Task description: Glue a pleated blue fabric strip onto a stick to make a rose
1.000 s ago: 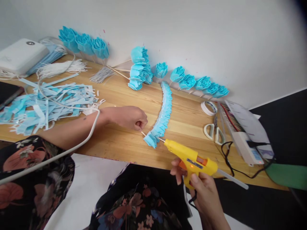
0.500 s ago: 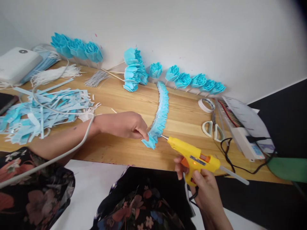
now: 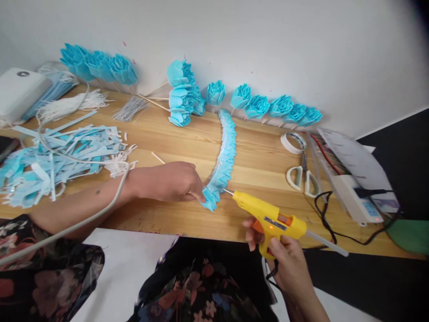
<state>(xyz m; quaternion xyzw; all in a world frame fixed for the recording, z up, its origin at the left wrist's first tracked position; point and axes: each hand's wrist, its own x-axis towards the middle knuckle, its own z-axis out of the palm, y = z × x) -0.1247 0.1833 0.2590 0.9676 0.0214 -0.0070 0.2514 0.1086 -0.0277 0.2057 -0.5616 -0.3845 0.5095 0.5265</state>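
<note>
Wrapped around the yellow glue gun [image 3: 256, 205], the right hand [image 3: 288, 258] has a firm hold: the thumb lies over the handle and the fingers curl in front, by the orange trigger. Whether the trigger is squeezed cannot be told. Thumb and bent fingers of the left hand [image 3: 179, 181] come together at the near end of the pleated blue strip [image 3: 226, 147], pinching it with hardly any gap; the remaining fingers are folded in.

That strip, the landmark here, lies in a curve on the wooden table [image 3: 261, 165], its far end toward the wall and its near end between the two hands. On its right side, close to the near end, the gun's metal nozzle points at the pleats; contact between them is too small to tell. A clear glue stick [image 3: 326, 243] juts from the back of the gun, farther from the strip.

Left of the strip, a thin wooden stick [image 3: 158, 158] shows behind the left hand; whether the fingers also hold it is hidden. Well left of the strip lies a heap of blue and white strips [image 3: 77, 152]. Right of it are scissors [image 3: 303, 179] and a roll of tape [image 3: 292, 143]. Just beyond its far end, a blue flower [image 3: 215, 93] leans at the wall.
</note>
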